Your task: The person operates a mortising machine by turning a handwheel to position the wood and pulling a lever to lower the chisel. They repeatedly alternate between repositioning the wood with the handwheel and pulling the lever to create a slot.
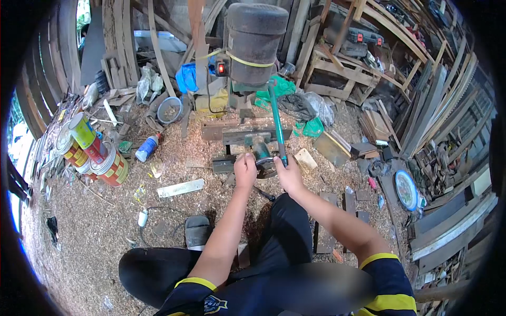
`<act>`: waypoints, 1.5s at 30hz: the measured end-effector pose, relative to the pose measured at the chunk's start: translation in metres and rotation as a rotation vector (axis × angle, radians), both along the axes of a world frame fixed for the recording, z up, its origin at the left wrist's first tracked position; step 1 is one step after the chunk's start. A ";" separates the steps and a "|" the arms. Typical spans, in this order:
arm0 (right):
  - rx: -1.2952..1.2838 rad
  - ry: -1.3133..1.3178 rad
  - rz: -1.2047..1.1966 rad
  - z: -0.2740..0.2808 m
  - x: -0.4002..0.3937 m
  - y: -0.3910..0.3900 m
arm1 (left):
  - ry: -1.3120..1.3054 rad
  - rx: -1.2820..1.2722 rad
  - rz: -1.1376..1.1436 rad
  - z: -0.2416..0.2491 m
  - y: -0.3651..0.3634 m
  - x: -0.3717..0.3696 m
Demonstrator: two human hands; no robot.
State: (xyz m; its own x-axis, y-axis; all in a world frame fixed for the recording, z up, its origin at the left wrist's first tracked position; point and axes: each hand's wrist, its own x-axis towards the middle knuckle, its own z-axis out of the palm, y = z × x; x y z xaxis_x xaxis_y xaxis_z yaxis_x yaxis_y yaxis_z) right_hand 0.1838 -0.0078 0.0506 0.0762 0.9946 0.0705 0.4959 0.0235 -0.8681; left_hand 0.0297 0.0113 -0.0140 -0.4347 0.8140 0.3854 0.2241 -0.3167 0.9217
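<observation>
Under a large dark machine (255,47) with a lit red switch (221,68), both hands meet at a round dark metal part (266,166). My left hand (245,169) is closed at the left edge of this part. My right hand (288,173) is closed at its right side, by the lower end of a long green handle (276,118) that rises toward the machine. Small details between the fingers are too small to tell. Behind the hands sits a greenish metal piece (258,145) against wooden blocks (237,136).
Paint cans (109,164), a blue spray bottle (147,147) and a bucket (170,110) stand at the left. A pale wooden strip (181,188) lies on the shavings. At the right are a round blue-rimmed object (406,190) and stacked planks (458,121).
</observation>
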 end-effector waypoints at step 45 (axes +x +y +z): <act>0.218 0.040 0.039 -0.134 0.019 0.047 | 0.179 0.027 -0.226 0.009 0.022 -0.003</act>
